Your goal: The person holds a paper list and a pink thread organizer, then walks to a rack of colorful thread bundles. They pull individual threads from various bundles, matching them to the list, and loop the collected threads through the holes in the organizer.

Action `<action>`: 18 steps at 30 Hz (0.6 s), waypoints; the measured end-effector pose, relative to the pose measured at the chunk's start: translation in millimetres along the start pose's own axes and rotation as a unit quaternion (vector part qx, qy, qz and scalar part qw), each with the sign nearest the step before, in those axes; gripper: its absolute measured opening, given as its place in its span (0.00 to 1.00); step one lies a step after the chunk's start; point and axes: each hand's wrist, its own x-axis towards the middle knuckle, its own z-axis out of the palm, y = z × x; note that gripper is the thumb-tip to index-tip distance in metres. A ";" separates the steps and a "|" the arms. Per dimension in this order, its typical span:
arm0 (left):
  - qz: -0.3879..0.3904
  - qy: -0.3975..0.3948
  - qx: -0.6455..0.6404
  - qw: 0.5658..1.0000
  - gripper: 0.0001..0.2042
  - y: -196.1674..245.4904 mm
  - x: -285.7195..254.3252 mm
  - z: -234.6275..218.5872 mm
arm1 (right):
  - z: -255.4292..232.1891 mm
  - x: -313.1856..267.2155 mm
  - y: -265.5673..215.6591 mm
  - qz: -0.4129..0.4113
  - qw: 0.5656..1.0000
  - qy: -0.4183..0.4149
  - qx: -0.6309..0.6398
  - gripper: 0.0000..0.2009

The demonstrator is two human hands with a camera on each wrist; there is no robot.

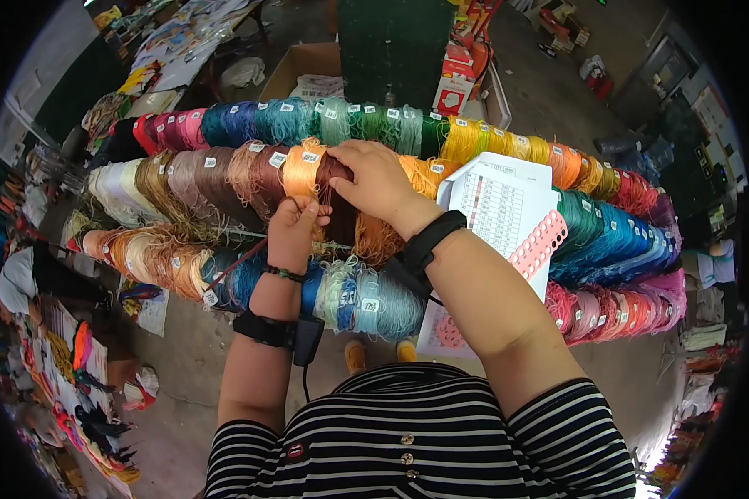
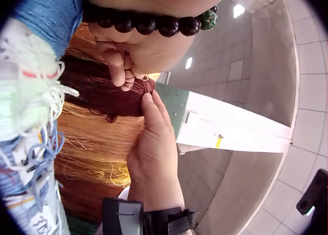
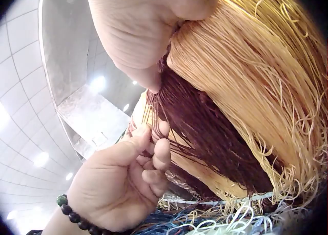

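Floor: bare grey concrete, dusty, scattered with litter.
Ceiling: pale square panels with round lights glowing.
Furniture: long tables at upper left, heaped with papers and goods.
Boxes: open cardboard box on the floor; red and white carton just beside a dark green post.

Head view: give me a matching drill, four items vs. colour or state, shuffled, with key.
Items:
1. left hand
2. right hand
3. paper chart
4. beaded bracelet

Colour or state:
A. white, printed with a grid, lying on the skeins at the right
B. pinches dark maroon strands
C. dark beads with one green, on the left wrist
D. rests on top of the maroon skein, parting it from the orange skein

Pairs: 1-B, 2-D, 3-A, 4-C
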 end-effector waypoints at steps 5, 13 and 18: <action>-0.005 0.003 0.005 1.000 0.04 0.1 0.3 0.3 | 2.7 -0.7 1.3 -0.003 1.000 0.015 0.002 0.21; -0.004 -0.001 0.001 1.000 0.05 -3.1 2.7 -0.7 | 0.0 0.1 0.5 -0.005 1.000 0.001 -0.001 0.22; -0.003 0.005 0.003 1.000 0.04 -3.0 3.8 -0.1 | 0.1 0.5 0.1 -0.007 1.000 0.003 -0.001 0.22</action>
